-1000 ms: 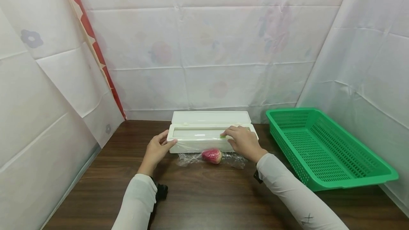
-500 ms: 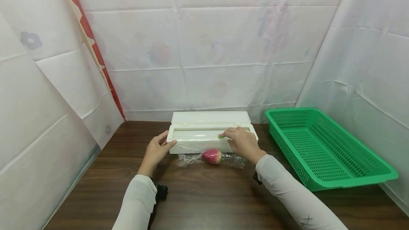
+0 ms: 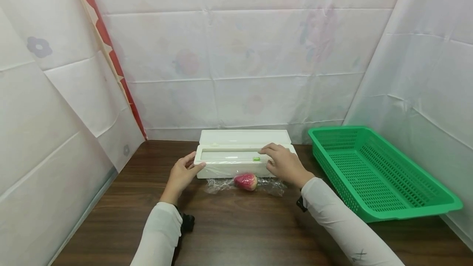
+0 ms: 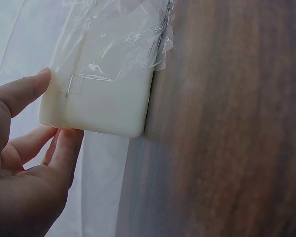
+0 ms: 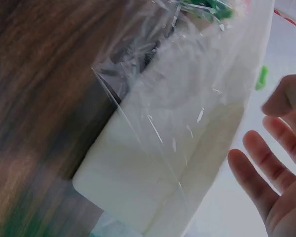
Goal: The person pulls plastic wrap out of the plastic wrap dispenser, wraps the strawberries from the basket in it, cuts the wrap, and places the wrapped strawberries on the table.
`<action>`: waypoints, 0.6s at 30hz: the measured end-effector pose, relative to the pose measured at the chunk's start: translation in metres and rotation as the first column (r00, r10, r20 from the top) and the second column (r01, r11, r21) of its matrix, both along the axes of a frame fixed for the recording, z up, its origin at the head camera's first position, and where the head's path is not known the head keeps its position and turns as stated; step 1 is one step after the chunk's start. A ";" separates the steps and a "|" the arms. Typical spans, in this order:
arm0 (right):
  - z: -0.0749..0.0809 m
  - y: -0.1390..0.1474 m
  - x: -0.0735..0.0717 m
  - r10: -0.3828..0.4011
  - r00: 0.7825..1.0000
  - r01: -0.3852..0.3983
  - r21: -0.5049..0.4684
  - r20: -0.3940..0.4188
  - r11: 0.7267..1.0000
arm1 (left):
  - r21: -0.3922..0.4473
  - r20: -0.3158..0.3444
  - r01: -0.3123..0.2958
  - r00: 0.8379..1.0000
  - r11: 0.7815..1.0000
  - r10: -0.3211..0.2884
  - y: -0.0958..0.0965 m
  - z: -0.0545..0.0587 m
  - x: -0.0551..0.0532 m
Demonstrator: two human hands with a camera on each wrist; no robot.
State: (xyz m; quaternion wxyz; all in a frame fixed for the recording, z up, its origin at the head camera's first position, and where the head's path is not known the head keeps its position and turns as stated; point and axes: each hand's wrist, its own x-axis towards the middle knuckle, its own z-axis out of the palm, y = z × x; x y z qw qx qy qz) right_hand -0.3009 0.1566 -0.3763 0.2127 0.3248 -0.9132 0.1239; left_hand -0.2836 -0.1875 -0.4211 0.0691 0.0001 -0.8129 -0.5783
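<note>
A white plastic wrap dispenser (image 3: 236, 169) stands on the brown table with its lid (image 3: 245, 136) raised at the back. My left hand (image 3: 182, 174) grips its left end, thumb on the front upper edge and fingers at the end face, as the left wrist view shows. On the front rim sits a small green slide cutter (image 3: 256, 159). My right hand (image 3: 283, 163) hovers just right of that cutter, fingers loosely bent and holding nothing. Clear plastic wrap (image 3: 271, 185) hangs down the dispenser's front, crumpled around a pinkish-red tapered fruit (image 3: 245, 182) with a pale end.
A green perforated plastic basket (image 3: 369, 175) stands to the right of the dispenser. Patterned white sheeting (image 3: 244, 69) closes off the back and both sides of the table. Brown tabletop (image 3: 236, 229) stretches in front of the fruit.
My right fingers have let go of the green slide cutter and moved slightly right, after shifting it a little left. My left hand keeps its grip on the dispenser; the fruit stays put.
</note>
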 end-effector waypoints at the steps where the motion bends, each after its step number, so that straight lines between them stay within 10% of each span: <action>1: 0.001 0.000 0.000 0.011 1.000 -0.011 -0.023 -0.003 1.000 | -0.001 -0.001 0.003 1.000 1.000 -0.003 0.000 0.000 0.000; 18: -0.005 -0.026 0.002 0.023 0.993 0.004 -0.223 0.120 0.975 | 0.008 -0.019 0.003 1.000 1.000 -0.003 0.000 -0.001 -0.001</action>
